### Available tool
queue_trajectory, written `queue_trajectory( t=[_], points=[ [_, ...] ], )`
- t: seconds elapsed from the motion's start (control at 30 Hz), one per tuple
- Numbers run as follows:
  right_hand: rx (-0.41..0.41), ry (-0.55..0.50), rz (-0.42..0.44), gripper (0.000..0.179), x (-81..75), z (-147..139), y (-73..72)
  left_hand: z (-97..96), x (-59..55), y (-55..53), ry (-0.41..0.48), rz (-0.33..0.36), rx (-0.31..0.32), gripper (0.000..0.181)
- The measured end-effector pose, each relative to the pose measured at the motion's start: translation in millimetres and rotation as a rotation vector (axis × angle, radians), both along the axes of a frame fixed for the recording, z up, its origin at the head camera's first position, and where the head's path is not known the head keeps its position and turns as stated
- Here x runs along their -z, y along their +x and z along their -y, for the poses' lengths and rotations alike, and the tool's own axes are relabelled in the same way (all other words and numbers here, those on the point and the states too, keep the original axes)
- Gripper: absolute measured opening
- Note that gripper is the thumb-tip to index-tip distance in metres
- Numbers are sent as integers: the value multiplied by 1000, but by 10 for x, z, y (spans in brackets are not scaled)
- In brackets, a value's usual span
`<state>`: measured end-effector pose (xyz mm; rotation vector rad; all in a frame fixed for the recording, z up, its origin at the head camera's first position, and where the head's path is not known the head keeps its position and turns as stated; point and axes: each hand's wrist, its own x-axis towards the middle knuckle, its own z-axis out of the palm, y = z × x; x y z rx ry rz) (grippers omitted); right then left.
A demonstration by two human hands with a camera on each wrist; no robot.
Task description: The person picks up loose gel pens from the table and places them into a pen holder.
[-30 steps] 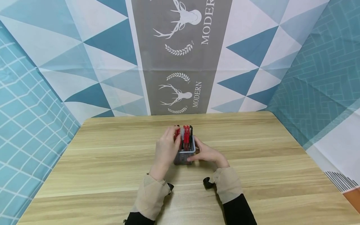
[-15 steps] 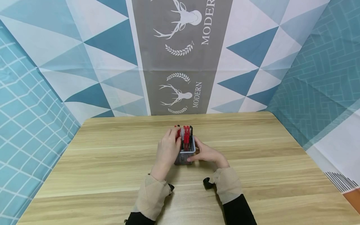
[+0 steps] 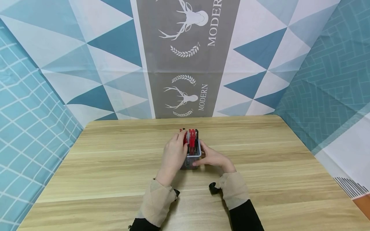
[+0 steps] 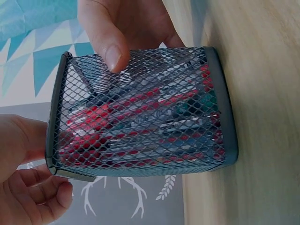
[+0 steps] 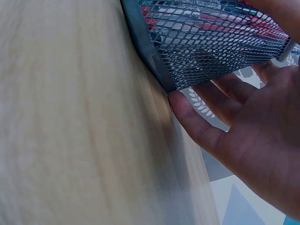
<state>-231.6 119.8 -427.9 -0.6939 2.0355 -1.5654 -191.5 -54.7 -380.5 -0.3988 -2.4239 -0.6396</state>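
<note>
A dark metal mesh pen holder (image 3: 190, 163) with a grey rim stands upright on the wooden table. It is packed with red pens (image 3: 192, 141) and black pens (image 3: 197, 139), caps rising above the rim. At its left side my left hand (image 3: 173, 152) has index finger and thumb around a red pen (image 3: 185, 138), partly hidden by the fingers. My right hand (image 3: 215, 157) grips the holder from the right, thumb on the near face; the left wrist view shows that thumb (image 4: 112, 57) against the mesh. In the right wrist view, fingers (image 5: 225, 101) curve beneath the mesh side.
The wooden table (image 3: 115, 179) runs up to a patterned cloth backdrop (image 3: 185, 57) with deer prints. Blue and teal cloths hang at both sides. A black curled piece (image 3: 214, 188) sits by the right wrist wrap (image 3: 234, 190).
My left hand has shifted slightly right, with the red pen in its fingers moving closer to the other pens. The right hand and the holder have stayed nearly still.
</note>
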Motion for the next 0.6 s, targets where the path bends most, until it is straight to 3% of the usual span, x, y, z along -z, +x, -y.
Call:
queue_trajectory(
  t=[0.33, 0.53, 0.6],
  points=[
    [12, 22, -3, 103, -11, -1, 10, 63, -56, 12, 30, 29, -20, 39],
    [1, 89, -87, 112, -93, -85, 15, 332, -181, 8, 107, -102, -30, 11],
    [-6, 117, -145, 106, -150, -135, 30, 471, -202, 3, 118, -130, -74, 15]
  ],
)
